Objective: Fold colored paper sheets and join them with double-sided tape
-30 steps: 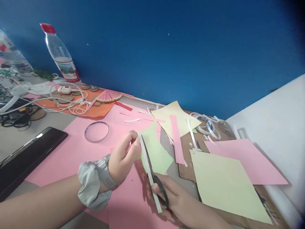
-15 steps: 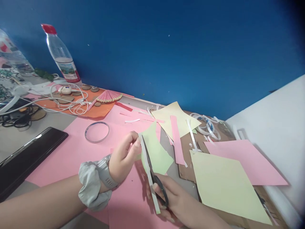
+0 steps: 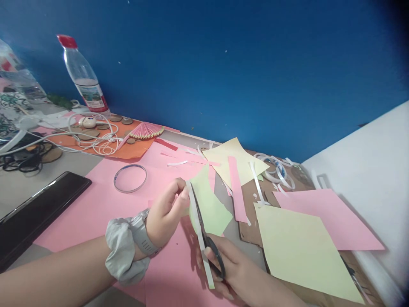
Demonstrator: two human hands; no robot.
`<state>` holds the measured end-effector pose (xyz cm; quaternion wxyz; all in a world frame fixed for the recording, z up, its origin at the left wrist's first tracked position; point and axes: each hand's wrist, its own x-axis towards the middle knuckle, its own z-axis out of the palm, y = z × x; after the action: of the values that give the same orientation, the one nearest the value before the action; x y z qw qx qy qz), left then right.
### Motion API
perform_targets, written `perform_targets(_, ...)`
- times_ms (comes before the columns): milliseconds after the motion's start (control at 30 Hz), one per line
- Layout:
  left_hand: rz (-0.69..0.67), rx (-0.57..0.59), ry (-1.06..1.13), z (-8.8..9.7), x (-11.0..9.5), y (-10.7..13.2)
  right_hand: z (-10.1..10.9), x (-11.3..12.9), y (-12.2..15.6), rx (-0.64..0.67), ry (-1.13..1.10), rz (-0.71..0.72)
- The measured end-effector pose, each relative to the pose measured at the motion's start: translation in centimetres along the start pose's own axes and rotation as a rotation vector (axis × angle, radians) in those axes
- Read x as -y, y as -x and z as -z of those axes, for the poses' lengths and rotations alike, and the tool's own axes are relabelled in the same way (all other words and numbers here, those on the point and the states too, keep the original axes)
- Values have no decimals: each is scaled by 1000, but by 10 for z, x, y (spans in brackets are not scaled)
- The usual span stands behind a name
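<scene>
Between finger and thumb, my left hand (image 3: 168, 211) pinches the upper edge of a light green sheet of paper (image 3: 211, 204). My right hand (image 3: 228, 260) grips a pair of scissors (image 3: 214, 258) by the black handles. The scissor blades lie along the sheet's left side and point up toward my left fingertips. A narrow strip (image 3: 202, 243), part white and pale green, hangs along the blades and comes down over my right fingers. Large pink paper (image 3: 128, 217) lies flat beneath both hands.
A black phone (image 3: 44, 213) and a tape ring (image 3: 130, 178) lie on the left. Behind them are a bottle (image 3: 86, 81), white cables (image 3: 105, 140) and a folded pink fan (image 3: 145, 130). On the right lie pale yellow paper (image 3: 303, 251), pink paper (image 3: 335, 217) and white strips (image 3: 257, 181).
Very little differs. Both hands, the scissors and the green paper keep nearly the same place, while the whole view has shifted slightly.
</scene>
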<state>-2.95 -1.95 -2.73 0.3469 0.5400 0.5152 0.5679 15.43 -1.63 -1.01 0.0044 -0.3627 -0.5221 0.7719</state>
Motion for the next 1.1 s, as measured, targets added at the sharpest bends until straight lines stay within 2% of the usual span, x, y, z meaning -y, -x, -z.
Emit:
perform_targets(100,-22,17,-19,0,1,0,1,-3,1,-34,-1,-14)
perform_targets(200,-36,18,-36,0,1,-1,3,-3,2,-7,-1,-46)
perform_targets(333,-43,15,-31,0,-1,-1,2,2,2,-12,-7,-21)
perform_targets(667,-18,22,-39,0,0,0,4,-6,2,-18,-20,-48)
perform_targets(1100,-11,33,-14,-1,0,1,4,-5,1,-4,-49,-87)
